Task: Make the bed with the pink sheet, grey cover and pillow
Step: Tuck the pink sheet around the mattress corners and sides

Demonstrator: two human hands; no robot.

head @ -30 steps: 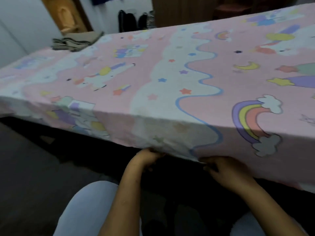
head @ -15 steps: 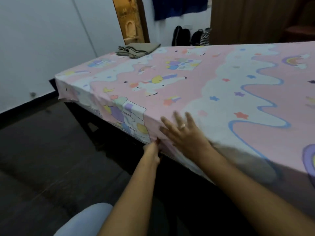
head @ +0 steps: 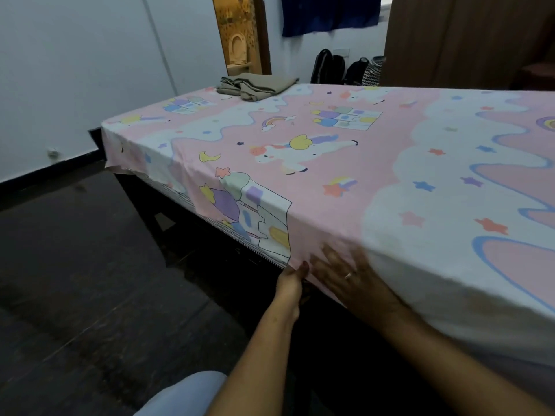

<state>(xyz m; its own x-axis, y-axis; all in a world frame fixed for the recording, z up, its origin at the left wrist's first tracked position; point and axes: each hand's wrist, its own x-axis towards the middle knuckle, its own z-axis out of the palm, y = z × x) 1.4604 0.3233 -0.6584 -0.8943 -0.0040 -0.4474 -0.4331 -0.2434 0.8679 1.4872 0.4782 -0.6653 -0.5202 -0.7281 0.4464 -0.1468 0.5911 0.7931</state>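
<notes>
The pink sheet [head: 345, 187] lies spread over the top of the bed [head: 141, 196]. The grey cover [head: 255, 87] sits folded on the far corner. No pillow can be seen.

The left hand [head: 289, 279] holds the bottom edge of the sheet, thumb on the outside. Its fingers are hidden under the edge. The right hand [head: 345, 274] is flat, fingers spread wide, and presses the sheet against the side of the mattress.

What could go wrong? The sheet looks short on this side. The zip edge of the mattress [head: 237, 237] peeks out below it. If the left hand tugs too hard, the sheet may slide across the top and come off the far side. The folded cover could ride along with it and slip off.

The sheet's corner [head: 115, 163] hangs loose and sticks out. Creases run up from there. If the flat hand lets go too soon, the tucked bit may pop out again.
</notes>
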